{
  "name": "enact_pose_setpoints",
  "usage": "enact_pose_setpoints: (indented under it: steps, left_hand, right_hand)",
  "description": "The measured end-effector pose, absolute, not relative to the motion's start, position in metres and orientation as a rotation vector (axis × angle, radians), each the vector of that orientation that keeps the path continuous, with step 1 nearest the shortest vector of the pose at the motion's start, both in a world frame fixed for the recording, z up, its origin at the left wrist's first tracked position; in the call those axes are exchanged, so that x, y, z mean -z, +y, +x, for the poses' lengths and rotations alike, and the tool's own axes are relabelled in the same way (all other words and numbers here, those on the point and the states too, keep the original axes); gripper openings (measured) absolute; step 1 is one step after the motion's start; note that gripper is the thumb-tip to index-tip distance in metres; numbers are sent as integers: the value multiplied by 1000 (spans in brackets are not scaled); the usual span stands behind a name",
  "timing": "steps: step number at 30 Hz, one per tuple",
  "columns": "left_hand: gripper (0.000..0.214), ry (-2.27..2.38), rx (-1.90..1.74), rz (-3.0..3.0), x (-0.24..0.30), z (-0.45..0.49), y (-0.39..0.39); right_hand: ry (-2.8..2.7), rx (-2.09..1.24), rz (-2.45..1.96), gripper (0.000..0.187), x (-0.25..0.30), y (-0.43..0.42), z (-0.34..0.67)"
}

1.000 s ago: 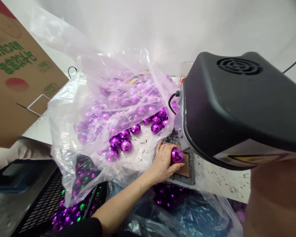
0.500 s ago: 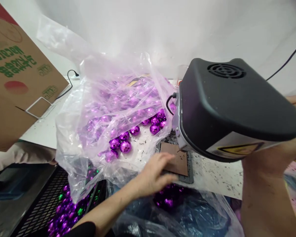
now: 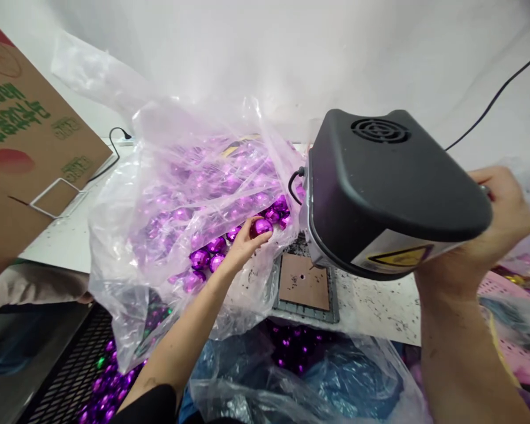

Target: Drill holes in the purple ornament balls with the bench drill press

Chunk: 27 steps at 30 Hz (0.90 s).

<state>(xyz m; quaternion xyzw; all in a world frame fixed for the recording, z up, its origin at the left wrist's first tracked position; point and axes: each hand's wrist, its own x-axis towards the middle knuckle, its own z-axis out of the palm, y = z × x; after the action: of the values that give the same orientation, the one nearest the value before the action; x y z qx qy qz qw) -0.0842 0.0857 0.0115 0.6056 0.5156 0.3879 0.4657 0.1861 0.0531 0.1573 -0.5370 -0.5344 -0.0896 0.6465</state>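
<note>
Thumb and fingers of the left hand (image 3: 245,241) grasp one purple ball (image 3: 262,227) above the worktop (image 3: 380,306), near the open edge of the plastic bag (image 3: 115,235) and beside other purple balls (image 3: 216,244). A light, even pinch on its sides should spare the shiny facets; lifting it clear of the film seems wise. The right hand (image 3: 497,221) grips the rear of the black machine (image 3: 401,188), fingers partly hidden, and ought to hold it level beside the brown pad (image 3: 302,291).

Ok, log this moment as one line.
left hand: holding purple ball | right hand: at right end of black machine | brown plate: on gray base | other purple balls: some behind clear plastic
</note>
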Motion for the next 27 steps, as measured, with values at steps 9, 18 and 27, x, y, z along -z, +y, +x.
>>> enact_pose_setpoints:
  steps: [9,18,27]
  left_hand:
    - [58,887,-802,968,-16,-63,31]
    - [47,1068,-938,1293,6,-37,17]
    - [41,1174,-917,1846,16,-23,13]
  right_hand:
    - [-1223,188,-1213,38,-160,48,179]
    - [-1224,133,-1204,38,-163,47,178]
    - [-1291,156,-1141,38,-157,47,180]
